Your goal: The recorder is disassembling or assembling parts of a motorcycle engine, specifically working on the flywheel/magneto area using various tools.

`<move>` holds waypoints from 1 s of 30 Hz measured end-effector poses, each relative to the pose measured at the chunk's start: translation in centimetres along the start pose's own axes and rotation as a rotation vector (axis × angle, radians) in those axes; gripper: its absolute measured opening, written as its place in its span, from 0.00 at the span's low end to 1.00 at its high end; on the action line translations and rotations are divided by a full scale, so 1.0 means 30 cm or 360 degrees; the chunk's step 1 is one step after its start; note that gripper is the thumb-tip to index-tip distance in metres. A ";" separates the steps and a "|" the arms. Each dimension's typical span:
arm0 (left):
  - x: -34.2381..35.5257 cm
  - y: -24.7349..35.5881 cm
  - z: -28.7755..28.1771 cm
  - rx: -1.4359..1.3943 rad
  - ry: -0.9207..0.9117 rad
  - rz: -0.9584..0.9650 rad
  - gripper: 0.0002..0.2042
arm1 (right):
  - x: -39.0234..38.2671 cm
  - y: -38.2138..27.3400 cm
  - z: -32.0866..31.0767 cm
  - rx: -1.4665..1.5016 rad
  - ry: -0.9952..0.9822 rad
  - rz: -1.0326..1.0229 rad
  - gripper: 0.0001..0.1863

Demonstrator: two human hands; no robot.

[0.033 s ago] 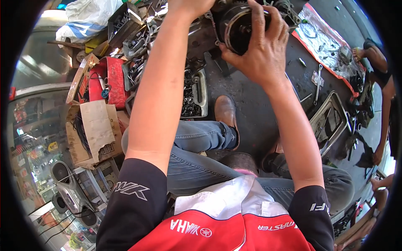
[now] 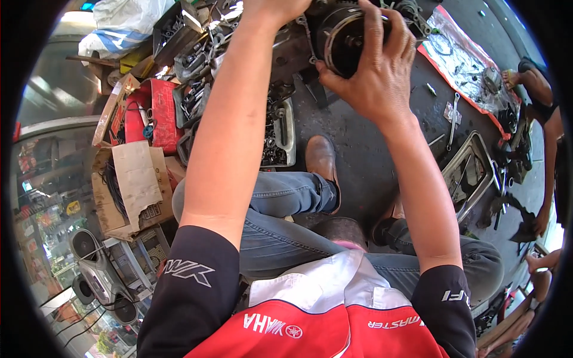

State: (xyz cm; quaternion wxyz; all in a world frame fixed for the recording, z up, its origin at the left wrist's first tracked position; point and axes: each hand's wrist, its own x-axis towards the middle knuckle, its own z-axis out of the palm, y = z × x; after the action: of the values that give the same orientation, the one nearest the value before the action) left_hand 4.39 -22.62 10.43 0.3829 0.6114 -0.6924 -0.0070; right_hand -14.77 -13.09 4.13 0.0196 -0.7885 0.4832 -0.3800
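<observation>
In the head view, the round, black, drum-like metal part with the pale rim (image 2: 343, 53) is at the upper edge, to the right of the middle, above the dark grey floor (image 2: 364, 149). The right hand (image 2: 382, 68) is spread wide and holds this part by its rim: the thumb is at the lower left side, and the fingers reach over the upper right side. The left hand (image 2: 283, 7) is near the part, on its left, but the picture edge cuts its fingers, so I cannot tell whether it is wide, narrow or holding something.

Below the left hand, partly behind the forearm, is a grey metal tray (image 2: 288, 128) with many small dark metal pieces. Well apart to the right lie a long silver wrench (image 2: 454, 122) and a clear plastic sheet with orange edge (image 2: 439, 51), which carries some metal parts. At the left, a red open box (image 2: 165, 113) stands just above a torn brown cardboard box (image 2: 112, 206).
</observation>
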 end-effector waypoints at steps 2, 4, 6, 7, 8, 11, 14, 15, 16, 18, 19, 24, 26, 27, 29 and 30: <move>-0.002 -0.007 0.023 0.0065 0.0111 -0.0005 0.25 | -0.003 -0.006 0.033 -0.0069 0.0121 0.0015 0.65; -0.002 -0.011 0.041 0.0115 0.0228 -0.0059 0.23 | -0.004 -0.028 0.069 -0.0088 0.0395 -0.0003 0.63; -0.001 -0.020 0.039 0.0297 0.0237 0.0226 0.23 | 0.000 -0.037 0.077 -0.0063 0.0340 0.0018 0.63; -0.004 -0.022 0.036 0.0389 0.0239 0.0369 0.22 | 0.003 -0.039 0.073 -0.0051 0.0312 0.0031 0.63; -0.002 -0.022 0.034 0.0234 0.0169 0.0201 0.22 | 0.008 -0.033 0.065 -0.0087 0.0274 0.0016 0.62; -0.026 -0.009 0.031 0.0183 0.0233 0.0147 0.21 | 0.019 -0.003 0.031 -0.0142 0.0079 -0.0215 0.61; -0.010 0.008 0.033 0.0072 0.0157 -0.0073 0.21 | 0.014 0.004 0.035 -0.0172 0.0070 -0.0170 0.62; -0.011 0.011 0.035 0.0027 0.0147 -0.0153 0.22 | 0.012 0.002 0.041 -0.0184 0.0085 -0.0145 0.62; -0.010 0.012 0.034 0.0018 0.0154 -0.0139 0.22 | 0.010 -0.002 0.047 -0.0200 0.0095 -0.0138 0.62; -0.011 0.011 0.031 0.0009 0.0163 -0.0109 0.22 | 0.014 -0.010 0.053 -0.0223 0.0118 -0.0118 0.62; -0.011 0.010 0.030 0.0002 0.0175 -0.0097 0.22 | 0.019 -0.011 0.052 -0.0244 0.0111 -0.0181 0.61; -0.019 0.013 0.035 -0.0033 0.0283 -0.0029 0.22 | 0.045 -0.003 0.073 -0.0263 0.0111 -0.0332 0.60; -0.021 0.012 0.039 -0.0019 0.0254 -0.0054 0.21 | 0.047 -0.005 0.106 -0.0243 0.0243 -0.0267 0.59; -0.021 0.011 0.039 -0.0006 0.0244 -0.0064 0.21 | 0.048 -0.006 0.122 -0.0228 0.0314 -0.0237 0.58; -0.026 0.005 0.037 0.0006 0.0293 -0.0022 0.20 | 0.052 -0.003 0.128 -0.0247 0.0319 -0.0313 0.56; -0.025 0.003 0.039 -0.0005 0.0284 -0.0013 0.20 | 0.053 -0.003 0.126 -0.0260 0.0294 -0.0370 0.56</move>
State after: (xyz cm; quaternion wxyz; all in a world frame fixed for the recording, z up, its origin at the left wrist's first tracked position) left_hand 3.65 -22.49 9.26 0.4441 0.6118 -0.6531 0.0447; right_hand -11.99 -15.55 2.41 -0.1333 -0.7997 0.4177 -0.4101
